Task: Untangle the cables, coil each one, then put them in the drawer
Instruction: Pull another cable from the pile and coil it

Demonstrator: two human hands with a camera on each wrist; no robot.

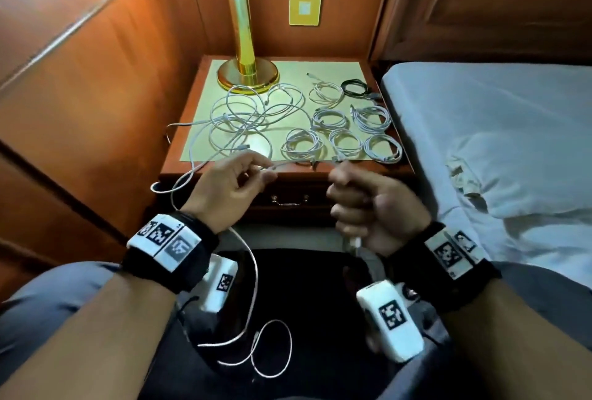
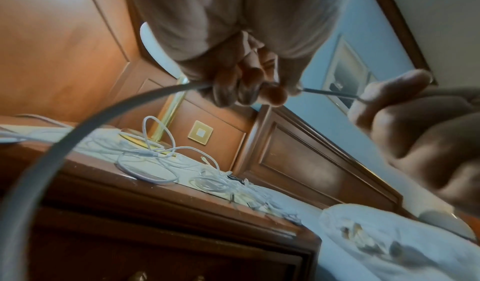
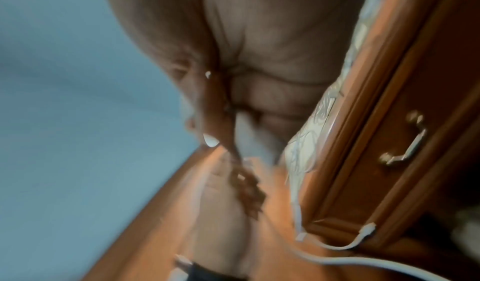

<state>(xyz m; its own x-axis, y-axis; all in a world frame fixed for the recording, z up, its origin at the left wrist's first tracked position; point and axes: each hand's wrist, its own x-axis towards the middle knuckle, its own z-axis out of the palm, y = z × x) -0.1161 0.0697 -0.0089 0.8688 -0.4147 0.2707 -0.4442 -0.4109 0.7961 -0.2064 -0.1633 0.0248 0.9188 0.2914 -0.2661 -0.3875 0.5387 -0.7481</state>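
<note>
I hold one white cable (image 1: 296,163) stretched between both hands in front of the nightstand (image 1: 378,172). My left hand (image 1: 261,170) pinches it between thumb and fingertips; its slack runs down past my wrist and loops over my lap (image 1: 256,351). My right hand (image 1: 349,188) is closed in a fist round the other end, with a white plug showing below the fist. The left wrist view shows the left fingers (image 2: 249,88) gripping the cable (image 2: 330,92). A loose white tangle (image 1: 246,118) lies on the left of the nightstand top. The drawer (image 1: 290,199) below is closed.
Several white coils (image 1: 344,140) and a black coil (image 1: 355,87) lie on the right of the top. A brass lamp (image 1: 246,73) stands at the back. The bed (image 1: 480,127) borders the right side, wood panelling (image 1: 96,95) the left. One cable hangs over the left edge.
</note>
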